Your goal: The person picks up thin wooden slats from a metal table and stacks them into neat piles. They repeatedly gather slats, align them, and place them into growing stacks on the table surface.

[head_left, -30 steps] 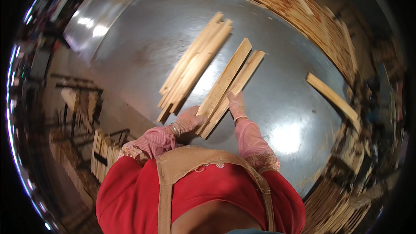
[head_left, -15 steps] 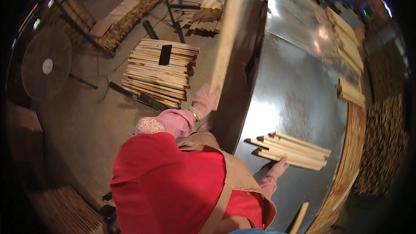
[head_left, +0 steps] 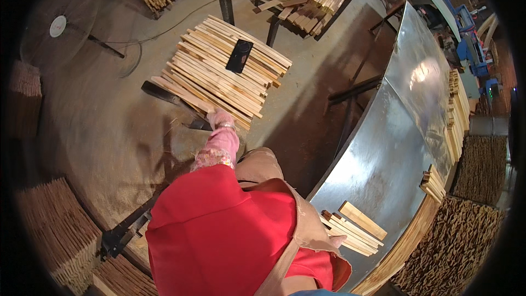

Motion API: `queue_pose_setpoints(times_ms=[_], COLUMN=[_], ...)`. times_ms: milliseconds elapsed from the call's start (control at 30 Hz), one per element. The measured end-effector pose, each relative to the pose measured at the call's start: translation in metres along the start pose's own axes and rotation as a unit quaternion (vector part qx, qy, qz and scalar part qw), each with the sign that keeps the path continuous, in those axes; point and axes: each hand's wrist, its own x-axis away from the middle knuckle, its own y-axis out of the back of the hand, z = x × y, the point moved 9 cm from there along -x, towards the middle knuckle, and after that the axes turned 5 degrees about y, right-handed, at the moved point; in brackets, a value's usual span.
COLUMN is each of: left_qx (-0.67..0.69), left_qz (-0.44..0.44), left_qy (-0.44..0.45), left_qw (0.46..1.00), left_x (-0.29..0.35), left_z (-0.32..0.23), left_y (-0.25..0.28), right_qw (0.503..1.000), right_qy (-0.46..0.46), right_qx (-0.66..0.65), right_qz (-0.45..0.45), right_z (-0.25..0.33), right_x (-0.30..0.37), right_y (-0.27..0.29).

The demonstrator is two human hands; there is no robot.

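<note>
My left hand, in a pink sleeve, reaches out to the near edge of a stack of wooden strips. Its fingers are closed on the end of a pale wooden strip, which lies slantwise along that edge. A black phone rests on top of the stack. My right hand shows only in part past my apron, touching or close beside a small group of strips on the metal table. Its grip is hidden. One broader strip lies at an angle just beyond that group.
Dark metal bars stand around the stack. Another pile of strips sits on a frame at the back. A round fan stands at the left. More wood stacks are at lower left and right.
My left hand has swung left and down, bringing the raised strip onto the stack. The view has turned left. The strips by my right hand now lie with one apart from the others.
</note>
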Motion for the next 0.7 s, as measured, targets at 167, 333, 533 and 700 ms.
queue_pose_setpoints(times_ms=[167,333,533,700], left_qx=[-0.294,-0.477,-0.675,-0.613], left_qz=[0.010,0.139,0.300,0.441], left_qy=[-0.092,-0.132,-0.367,-0.565], left_qw=[0.951,0.858,0.565,0.332], left_x=[0.072,0.088,0.106,0.213], left_z=[-0.003,-0.023,-0.023,0.036], left_y=[0.005,-0.031,-0.051,-0.123], right_qw=[0.999,0.997,0.997,0.978], right_qy=[-0.039,-0.048,-0.035,-0.049], right_qx=[-0.015,-0.053,-0.053,-0.187], right_qz=[-0.028,0.000,-0.043,-0.080], right_z=[-0.018,-0.046,0.014,-0.019], right_x=[0.009,0.018,0.074,0.100], right_y=[0.003,0.002,-0.021,-0.031])
